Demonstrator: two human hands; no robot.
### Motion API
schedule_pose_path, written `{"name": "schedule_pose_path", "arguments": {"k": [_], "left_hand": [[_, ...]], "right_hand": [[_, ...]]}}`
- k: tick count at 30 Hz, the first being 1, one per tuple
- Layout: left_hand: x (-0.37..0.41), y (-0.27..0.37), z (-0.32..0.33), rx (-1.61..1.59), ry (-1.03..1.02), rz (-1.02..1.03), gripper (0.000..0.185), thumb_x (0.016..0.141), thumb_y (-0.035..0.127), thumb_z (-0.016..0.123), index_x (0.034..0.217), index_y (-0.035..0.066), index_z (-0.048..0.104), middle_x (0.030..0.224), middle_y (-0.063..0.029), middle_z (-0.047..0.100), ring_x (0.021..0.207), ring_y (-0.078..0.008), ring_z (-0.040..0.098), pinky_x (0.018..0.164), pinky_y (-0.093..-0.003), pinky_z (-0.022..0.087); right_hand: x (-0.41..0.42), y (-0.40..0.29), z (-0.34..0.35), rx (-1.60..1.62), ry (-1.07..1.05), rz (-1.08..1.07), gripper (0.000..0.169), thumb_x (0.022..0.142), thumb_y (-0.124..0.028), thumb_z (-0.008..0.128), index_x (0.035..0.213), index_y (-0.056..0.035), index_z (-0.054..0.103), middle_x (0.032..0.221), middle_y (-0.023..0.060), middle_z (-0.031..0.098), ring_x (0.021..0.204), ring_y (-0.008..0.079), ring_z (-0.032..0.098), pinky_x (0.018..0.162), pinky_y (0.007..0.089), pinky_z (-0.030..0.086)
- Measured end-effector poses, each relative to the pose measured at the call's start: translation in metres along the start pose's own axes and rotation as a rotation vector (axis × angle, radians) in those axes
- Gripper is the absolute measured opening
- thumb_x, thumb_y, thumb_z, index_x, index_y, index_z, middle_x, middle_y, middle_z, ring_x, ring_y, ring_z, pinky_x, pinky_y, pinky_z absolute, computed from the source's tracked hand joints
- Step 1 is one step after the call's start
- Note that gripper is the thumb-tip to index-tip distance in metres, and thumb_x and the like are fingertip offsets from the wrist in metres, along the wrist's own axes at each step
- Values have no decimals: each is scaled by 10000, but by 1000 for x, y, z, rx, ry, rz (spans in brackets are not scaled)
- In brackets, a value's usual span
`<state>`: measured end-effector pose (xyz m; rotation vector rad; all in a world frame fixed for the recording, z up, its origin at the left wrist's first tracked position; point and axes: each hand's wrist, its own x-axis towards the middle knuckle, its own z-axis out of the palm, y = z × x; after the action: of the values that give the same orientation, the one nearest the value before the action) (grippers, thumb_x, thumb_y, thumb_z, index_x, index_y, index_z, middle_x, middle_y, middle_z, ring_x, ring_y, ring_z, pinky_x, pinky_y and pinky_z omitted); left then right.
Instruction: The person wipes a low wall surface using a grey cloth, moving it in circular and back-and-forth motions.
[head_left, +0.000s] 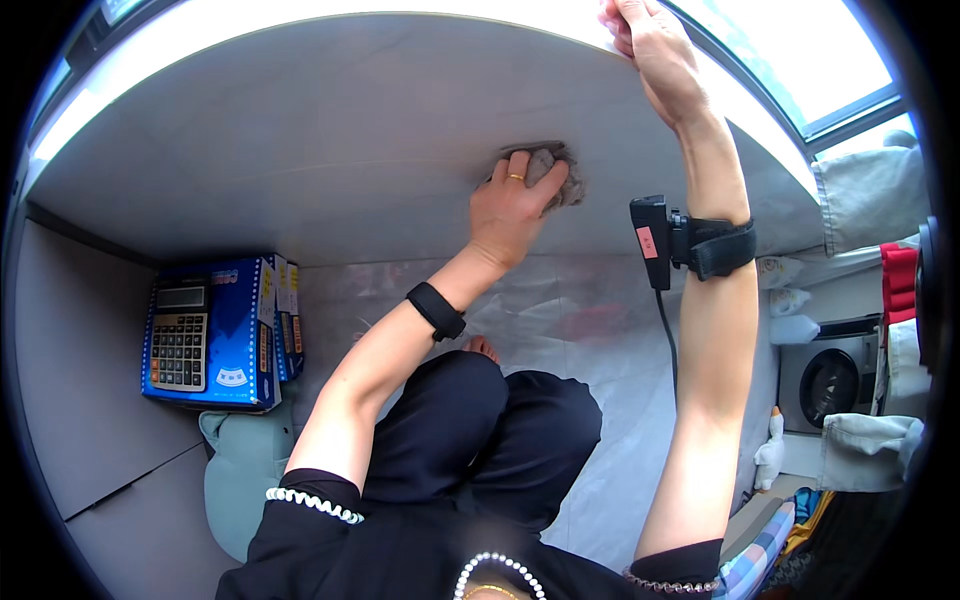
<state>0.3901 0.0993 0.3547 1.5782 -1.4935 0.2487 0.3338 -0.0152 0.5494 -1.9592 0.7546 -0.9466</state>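
Note:
My left hand (511, 206) is closed on a crumpled grey-brown cloth (566, 187) and presses it against the grey tiled wall (337, 135) under the window. Near the top edge, my right hand (660, 52) is raised to the white window sill (480, 10); its fingers are bent and partly cut off by the picture, so whether they grip anything is not clear. A black device with a cable is strapped to my right forearm, and a black band circles my left wrist.
A calculator (180, 337) lies on blue boxes (240, 375) at the left, above a pale green rounded object (244, 480). A grey cabinet stands at the far left. White bottles (793, 330), a washing machine (829, 386) and hanging cloths (870, 195) are at the right.

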Motion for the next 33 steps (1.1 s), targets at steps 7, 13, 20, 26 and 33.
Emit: {"name": "schedule_pose_path", "arguments": {"k": [7, 13, 20, 26, 33], "left_hand": [[-26, -69, -68, 84, 31, -108, 565, 602, 110, 726, 1120, 270, 568, 1150, -122, 508, 953, -304, 571, 667, -381, 516], [-72, -191, -162, 453, 296, -400, 560, 657, 140, 716, 1178, 202, 520, 1106, -130, 501, 939, -329, 559, 734, -390, 492], [-59, -118, -91, 152, 461, -414, 555, 658, 110, 713, 1175, 171, 519, 1077, -128, 482, 979, -331, 534, 756, -382, 470], [-43, -37, -6, 120, 195, -140, 533, 608, 103, 707, 1111, 224, 580, 1063, -98, 509, 879, -289, 565, 610, -365, 487], [-15, 28, 59, 1, -18, 161, 336, 711, 140, 570, 1041, 203, 569, 944, -73, 482, 792, -248, 527, 556, -353, 482]], "right_hand": [[-2, 0, 3, -106, 25, -21, 344, 963, -330, 361, 762, -81, 488, 688, -19, 423, 642, 81, 371, 597, 220, 328], [2, -2, 3, -189, 24, -91, 362, 963, -324, 350, 752, -63, 486, 697, -7, 436, 660, 100, 380, 619, 242, 338], [-1, 2, 4, -174, 31, -122, 354, 965, -317, 349, 740, -69, 464, 673, -13, 403, 648, 97, 363, 614, 240, 330], [-8, -4, 12, -191, 26, -130, 341, 968, -298, 351, 733, -77, 460, 657, -29, 390, 633, 82, 352, 606, 226, 323], [-18, -2, 0, -257, 56, -98, 347, 964, -339, 357, 766, -92, 499, 686, -29, 420, 659, 75, 375, 632, 230, 330]]}}
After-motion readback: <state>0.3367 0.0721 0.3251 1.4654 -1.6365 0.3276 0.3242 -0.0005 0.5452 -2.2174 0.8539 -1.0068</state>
